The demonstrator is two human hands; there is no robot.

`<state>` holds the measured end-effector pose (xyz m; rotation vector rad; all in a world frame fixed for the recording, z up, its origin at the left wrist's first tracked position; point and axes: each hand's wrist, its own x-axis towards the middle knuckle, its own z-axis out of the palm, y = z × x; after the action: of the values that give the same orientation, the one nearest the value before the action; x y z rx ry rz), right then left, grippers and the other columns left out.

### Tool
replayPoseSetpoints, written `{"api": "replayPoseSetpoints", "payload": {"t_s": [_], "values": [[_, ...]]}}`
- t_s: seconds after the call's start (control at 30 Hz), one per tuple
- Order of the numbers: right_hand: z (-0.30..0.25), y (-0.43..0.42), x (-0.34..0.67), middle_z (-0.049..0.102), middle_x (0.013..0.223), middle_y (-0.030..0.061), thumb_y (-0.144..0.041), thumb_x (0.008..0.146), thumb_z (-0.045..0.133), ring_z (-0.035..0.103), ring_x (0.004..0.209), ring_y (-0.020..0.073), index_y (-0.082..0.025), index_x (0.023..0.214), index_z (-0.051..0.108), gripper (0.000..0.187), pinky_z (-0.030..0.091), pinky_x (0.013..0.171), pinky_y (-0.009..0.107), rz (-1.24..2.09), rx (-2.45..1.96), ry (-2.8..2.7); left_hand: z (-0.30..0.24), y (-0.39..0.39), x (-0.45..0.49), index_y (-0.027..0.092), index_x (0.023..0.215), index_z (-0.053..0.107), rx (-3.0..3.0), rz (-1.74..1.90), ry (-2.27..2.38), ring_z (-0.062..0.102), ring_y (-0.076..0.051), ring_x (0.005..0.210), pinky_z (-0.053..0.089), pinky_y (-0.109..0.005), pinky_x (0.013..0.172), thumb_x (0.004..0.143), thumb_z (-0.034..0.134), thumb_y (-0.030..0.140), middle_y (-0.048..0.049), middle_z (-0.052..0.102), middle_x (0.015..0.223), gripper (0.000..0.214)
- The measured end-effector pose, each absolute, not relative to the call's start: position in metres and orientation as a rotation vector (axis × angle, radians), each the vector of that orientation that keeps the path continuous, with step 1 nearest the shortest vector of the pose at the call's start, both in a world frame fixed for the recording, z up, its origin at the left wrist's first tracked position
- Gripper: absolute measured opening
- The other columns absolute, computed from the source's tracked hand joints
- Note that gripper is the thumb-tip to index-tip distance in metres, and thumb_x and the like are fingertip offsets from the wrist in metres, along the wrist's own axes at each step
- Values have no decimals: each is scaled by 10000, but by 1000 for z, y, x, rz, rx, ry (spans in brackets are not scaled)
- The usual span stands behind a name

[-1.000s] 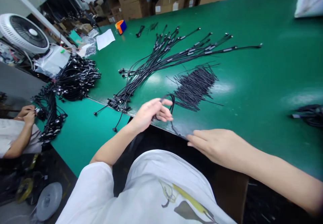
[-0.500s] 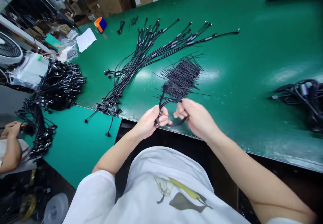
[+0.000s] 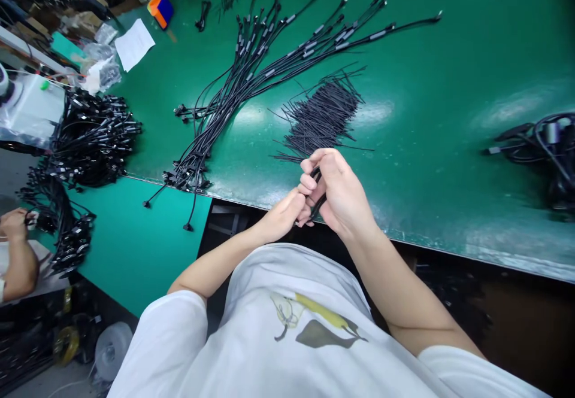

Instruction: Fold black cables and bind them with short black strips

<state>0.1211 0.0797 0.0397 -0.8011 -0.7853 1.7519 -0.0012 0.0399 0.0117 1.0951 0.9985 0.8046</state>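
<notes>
A coiled black cable (image 3: pixel 318 205) is held between my two hands, just over the near edge of the green table. My left hand (image 3: pixel 287 211) is closed on one side of the coil, its fingertips against the other hand. My right hand (image 3: pixel 339 191) curls round the coil from the right, and much of the cable is hidden by fingers. Just beyond my hands lies a pile of thin black ties (image 3: pixel 326 114). Farther left, a spread bundle of black cables (image 3: pixel 233 90) with small connectors lies across the tabletop.
Coiled cables (image 3: pixel 545 152) lie at the right. A large heap of black cables (image 3: pixel 96 140) sits at the left, near a co-worker's hand (image 3: pixel 14 224). Toward the back are a white paper (image 3: pixel 135 45) and an orange and blue tape roll (image 3: pixel 160 10).
My hands have come together, and the right hand now wraps over the coil, whose loop looks smaller. The connector end that stuck up is out of sight. The view has shifted slightly.
</notes>
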Motion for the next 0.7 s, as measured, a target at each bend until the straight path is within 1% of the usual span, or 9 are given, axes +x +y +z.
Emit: {"api": "replayPoseSetpoints", "payload": {"t_s": [0.1,0.2,0.3,0.47,0.53,0.6,0.63,0.67,0.7], "values": [[39,82,120,362,616,-65,-629,828,653,306,489,59,-230,865,515,424,296,431,183,1712,-778,-815,11,42,0,198,755,457,1215,735,1026,415,-126,602,405,-309,668,863,274,788,27,423,621,627],[38,83,119,282,589,-76,-673,816,635,220,468,58,-230,801,457,478,217,405,184,1659,-826,-814,15,43,2,198,669,452,1377,699,1125,444,-149,690,390,-315,718,884,263,761,-13,463,690,632],[37,84,119,298,620,-68,-703,806,620,241,478,62,-237,801,420,507,220,405,186,1585,-864,-827,16,42,7,198,688,479,1444,768,1226,452,-160,726,390,-313,743,897,306,734,-24,478,738,601],[32,85,122,350,659,-57,-651,861,590,308,490,64,-245,842,438,434,281,417,192,1478,-801,-943,5,42,11,189,743,539,1329,841,1279,473,-164,730,414,-308,750,899,304,732,-20,467,721,612],[30,86,125,363,654,-57,-612,872,606,317,487,63,-244,855,454,398,287,414,194,1469,-773,-1001,2,43,10,180,778,571,1314,843,1240,508,-173,810,434,-312,816,877,330,753,-36,512,769,629],[29,88,128,351,641,-62,-586,879,615,311,486,63,-243,863,463,375,287,412,192,1486,-752,-1022,1,46,10,171,829,598,1293,842,1182,537,-178,903,443,-314,876,848,400,762,-59,570,871,623],[29,89,129,338,634,-64,-583,882,612,302,485,63,-243,863,463,372,284,409,188,1510,-746,-1018,2,47,10,165,850,602,1248,820,1133,552,-175,904,457,-314,867,836,427,765,-66,588,891,624],[28,92,131,324,631,-67,-587,883,607,292,485,63,-242,859,460,376,283,408,184,1545,-743,-1005,2,48,11,159,861,596,1173,779,1068,566,-168,858,477,-312,816,828,438,769,-67,599,871,632],[27,94,133,313,631,-69,-594,881,605,285,487,62,-241,854,456,385,289,408,179,1588,-746,-988,3,49,13,153,864,582,1074,725,996,565,-154,767,485,-299,722,825,438,776,-57,596,811,640]]}}
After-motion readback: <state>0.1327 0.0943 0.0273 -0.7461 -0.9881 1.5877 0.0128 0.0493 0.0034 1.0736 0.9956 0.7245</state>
